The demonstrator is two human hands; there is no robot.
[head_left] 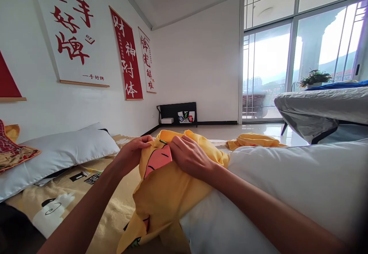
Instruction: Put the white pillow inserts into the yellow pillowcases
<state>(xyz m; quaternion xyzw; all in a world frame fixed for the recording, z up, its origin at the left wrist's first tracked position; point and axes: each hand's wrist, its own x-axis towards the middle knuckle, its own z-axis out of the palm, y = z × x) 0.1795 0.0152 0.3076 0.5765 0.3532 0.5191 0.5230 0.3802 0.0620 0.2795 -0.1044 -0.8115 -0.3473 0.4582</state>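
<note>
A yellow pillowcase [172, 185] with pink printed shapes is bunched up in front of me, lying partly over a white pillow [299, 177]. My left hand [136, 148] pinches its upper left edge between thumb and fingers. Close beside it, my right hand [189, 156] is closed on the fabric at the top, knuckles up. A pink patch shows between the two hands. The lower part of the pillowcase hangs in loose folds towards me. My right fingertips are hidden in the cloth.
A second white pillow [83, 144] lies at left, with a red patterned cloth [14, 148] on it. Beneath is a beige printed blanket [112, 192]. Another yellow cloth [255, 141] lies behind the right pillow. A covered table [324, 104] stands right; a low black rack [178, 112] is far back.
</note>
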